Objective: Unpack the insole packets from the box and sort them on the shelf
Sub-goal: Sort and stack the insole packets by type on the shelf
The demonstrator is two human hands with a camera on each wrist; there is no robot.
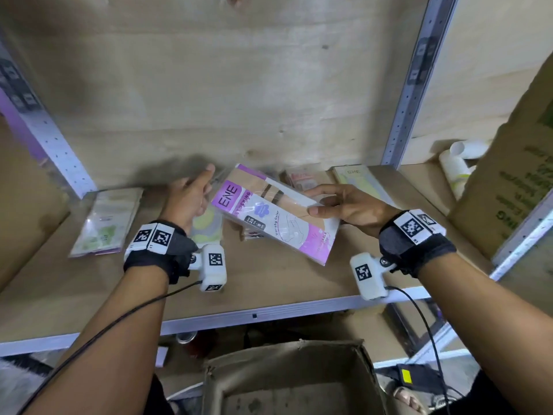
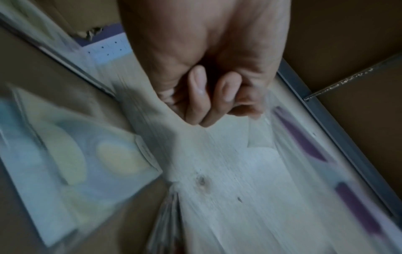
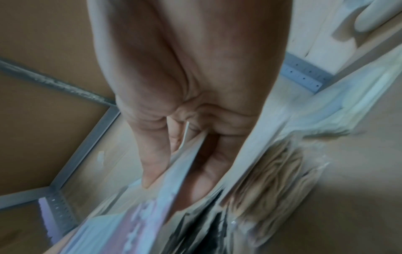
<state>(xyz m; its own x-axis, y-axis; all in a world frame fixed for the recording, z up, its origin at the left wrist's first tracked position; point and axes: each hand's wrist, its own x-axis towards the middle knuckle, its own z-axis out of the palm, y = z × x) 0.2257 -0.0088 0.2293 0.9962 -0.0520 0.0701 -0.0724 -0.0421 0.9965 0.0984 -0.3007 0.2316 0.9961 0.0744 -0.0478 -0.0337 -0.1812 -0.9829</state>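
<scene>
My right hand (image 1: 344, 205) holds a pink and white ENE packet (image 1: 269, 217) tilted above the shelf board (image 1: 269, 283), thumb on top and fingers beneath. In the right wrist view the thumb (image 3: 152, 163) pinches that packet (image 3: 141, 214). My left hand (image 1: 191, 196) is at the packet's far left end. In the blurred left wrist view its fingers (image 2: 202, 96) are curled against the clear edge of the purple-striped packet (image 2: 304, 146). More packets lie on the shelf: a green one (image 1: 104, 220) at the left and a yellow-green one (image 1: 206, 226) under my left hand. The brown box (image 1: 287, 354) stands open below.
Two more packets (image 1: 302, 179) lie at the back of the shelf by the plywood wall. White bottles (image 1: 457, 166) lie at the back right beside a large carton (image 1: 514, 190). Another carton (image 1: 24, 205) closes the left side. Perforated metal uprights (image 1: 410, 85) frame the bay.
</scene>
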